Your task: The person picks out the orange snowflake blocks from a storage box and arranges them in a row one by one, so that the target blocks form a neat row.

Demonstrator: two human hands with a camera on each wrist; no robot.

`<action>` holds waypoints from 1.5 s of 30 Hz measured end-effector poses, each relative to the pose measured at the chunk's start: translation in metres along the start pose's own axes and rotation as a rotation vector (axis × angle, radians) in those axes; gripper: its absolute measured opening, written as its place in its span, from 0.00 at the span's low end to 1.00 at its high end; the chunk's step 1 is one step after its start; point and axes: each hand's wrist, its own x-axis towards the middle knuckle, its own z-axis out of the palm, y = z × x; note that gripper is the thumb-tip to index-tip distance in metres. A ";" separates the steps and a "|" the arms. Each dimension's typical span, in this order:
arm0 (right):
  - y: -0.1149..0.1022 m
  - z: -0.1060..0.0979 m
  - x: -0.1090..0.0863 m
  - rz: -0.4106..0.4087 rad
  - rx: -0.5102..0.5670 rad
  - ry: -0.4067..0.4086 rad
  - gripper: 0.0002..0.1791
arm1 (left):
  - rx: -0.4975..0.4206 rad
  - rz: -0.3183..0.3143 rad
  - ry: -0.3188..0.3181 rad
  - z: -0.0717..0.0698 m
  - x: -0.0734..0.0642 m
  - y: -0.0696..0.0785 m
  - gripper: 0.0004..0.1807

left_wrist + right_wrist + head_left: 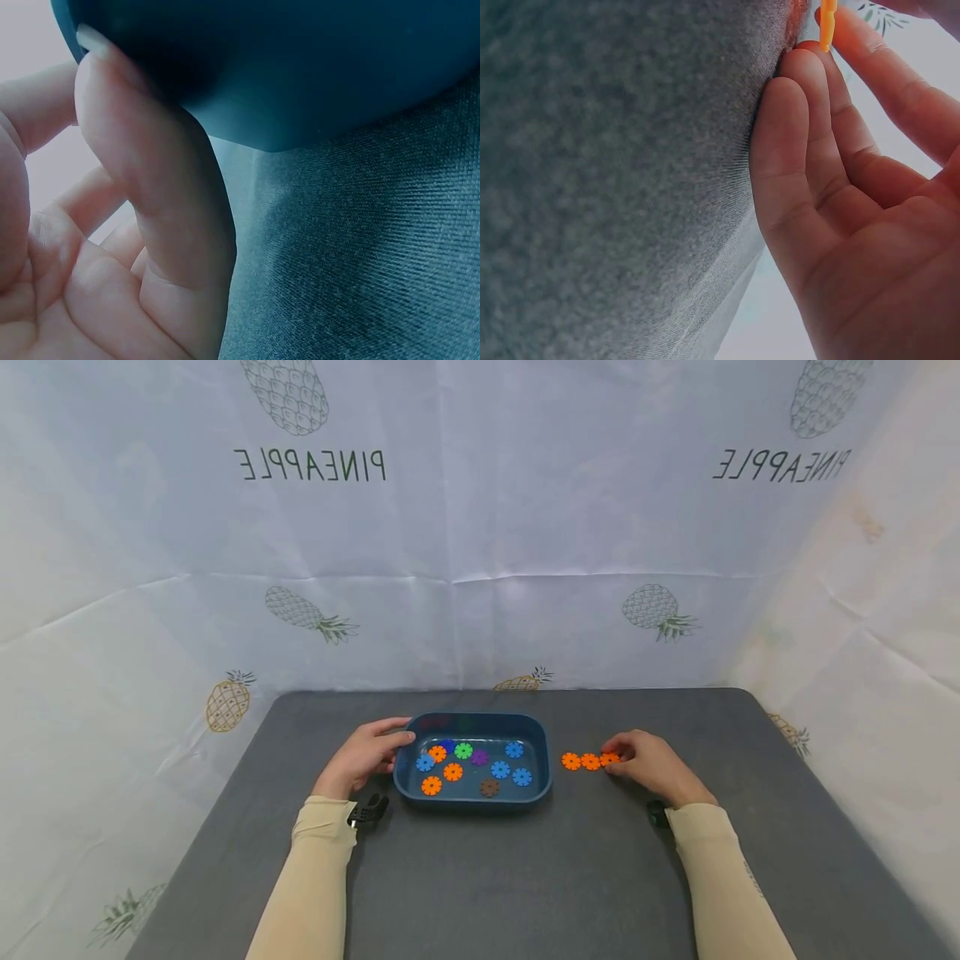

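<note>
My left hand (365, 755) holds the left end of a dark blue tray (472, 805); in the left wrist view the thumb (161, 172) lies against the tray wall (300, 97). Inside the tray lie several notched plastic discs, among them a green disc (463, 751), a purple disc (479, 757) and a brown disc (489, 787). To the tray's right, two orange discs (572, 762) lie in a row with a third orange disc (610, 760), which my right hand (654, 766) pinches. The right wrist view shows an orange disc (827, 26) edge-on at the fingertips.
The tray stands toward the back of a dark grey table (525, 885). Behind and beside the table hangs a white cloth (480, 527) printed with pineapples. Dark bands sit on both wrists, including a left wristband (367, 811).
</note>
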 end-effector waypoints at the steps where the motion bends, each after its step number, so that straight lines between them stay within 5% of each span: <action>1: 0.000 0.000 0.000 0.001 -0.001 0.000 0.18 | -0.001 -0.002 -0.001 0.000 0.000 0.000 0.35; 29: -0.002 -0.005 -0.003 -0.024 -0.033 0.018 0.20 | 0.010 0.014 0.005 0.002 0.000 0.002 0.34; 38: -0.030 -0.006 -0.005 -0.096 -0.052 0.071 0.22 | 0.001 0.014 -0.001 -0.002 -0.001 0.001 0.35; 45: -0.059 -0.001 0.002 -0.145 -0.062 0.032 0.22 | -0.015 0.022 -0.009 -0.001 0.000 0.000 0.35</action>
